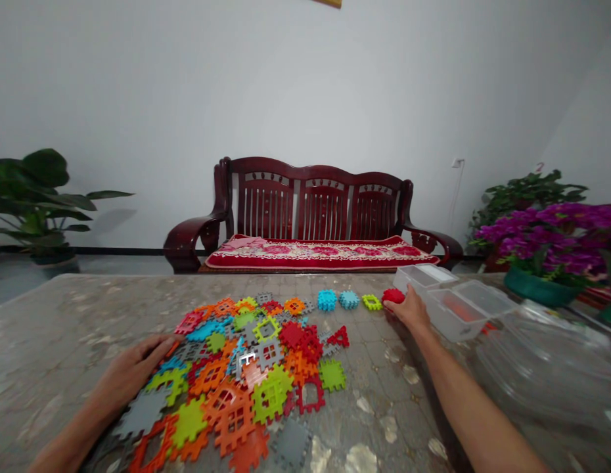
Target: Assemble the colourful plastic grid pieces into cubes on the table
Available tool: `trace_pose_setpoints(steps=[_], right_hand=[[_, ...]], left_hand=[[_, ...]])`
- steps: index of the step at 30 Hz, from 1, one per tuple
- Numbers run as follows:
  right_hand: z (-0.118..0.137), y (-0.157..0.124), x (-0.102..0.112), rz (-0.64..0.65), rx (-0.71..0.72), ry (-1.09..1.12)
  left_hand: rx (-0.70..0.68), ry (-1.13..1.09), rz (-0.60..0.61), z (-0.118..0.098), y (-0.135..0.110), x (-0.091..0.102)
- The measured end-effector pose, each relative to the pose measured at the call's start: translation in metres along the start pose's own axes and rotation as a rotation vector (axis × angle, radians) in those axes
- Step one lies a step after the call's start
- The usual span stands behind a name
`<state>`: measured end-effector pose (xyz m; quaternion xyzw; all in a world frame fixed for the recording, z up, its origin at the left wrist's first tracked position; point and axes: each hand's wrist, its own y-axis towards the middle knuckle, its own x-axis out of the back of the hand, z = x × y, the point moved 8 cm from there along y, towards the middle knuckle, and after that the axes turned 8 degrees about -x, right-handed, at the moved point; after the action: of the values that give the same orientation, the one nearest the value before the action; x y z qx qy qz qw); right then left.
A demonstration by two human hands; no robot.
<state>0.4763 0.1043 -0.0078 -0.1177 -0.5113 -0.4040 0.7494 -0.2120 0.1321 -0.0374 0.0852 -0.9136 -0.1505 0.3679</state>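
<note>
The right hand (410, 312) grips a red piece (393, 295) at the table's right side, just beside a green piece (372, 302) and near the clear boxes (451, 315); the left hand (142, 361) rests at the left edge of the puzzle pile (271, 394) on the table (384, 407); whether it grasps anything, I cannot tell.

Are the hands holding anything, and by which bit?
The right hand holds the red notched plastic piece by its right and near edges. The left hand rests at the colourful plastic pile; whether it grips anything is unclear.
</note>
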Motion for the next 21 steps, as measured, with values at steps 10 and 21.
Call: trace_pose_setpoints(steps=[10,21], right_hand=[[-0.002,-0.006,-0.01,0.046,-0.08,0.027],[-0.003,-0.009,-0.014,0.03,-0.039,-0.047]], left_hand=[[0.015,-0.042,0.098,0.01,0.001,-0.009],[0.013,0.042,0.18,-0.014,-0.006,-0.007]])
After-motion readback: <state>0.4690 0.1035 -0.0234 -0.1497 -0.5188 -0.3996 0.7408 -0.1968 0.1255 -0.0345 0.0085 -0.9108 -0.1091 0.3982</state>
